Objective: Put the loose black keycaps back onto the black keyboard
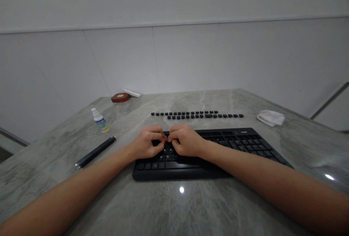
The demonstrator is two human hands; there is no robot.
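Observation:
A black keyboard [188, 173] lies on the grey marbled table, its number pad to the right. My left hand [147, 143] is closed in a pinch over its upper left keys. Beside it, my right hand [187, 140] is closed too, and the fingertips of both hands meet at the upper left of the keyboard. Whatever is between the fingertips is too small and hidden to name. Behind the keyboard, loose black keycaps stand in two rows, a back row [183, 113] and a front row [188, 117].
To the left stand a white spray bottle [100, 120] with a blue and yellow label and a black pen-like tool [95, 152]. A reddish-brown case [120, 98] and a flat white item [132, 93] lie at the back left. A folded white cloth [271, 118] is at the right.

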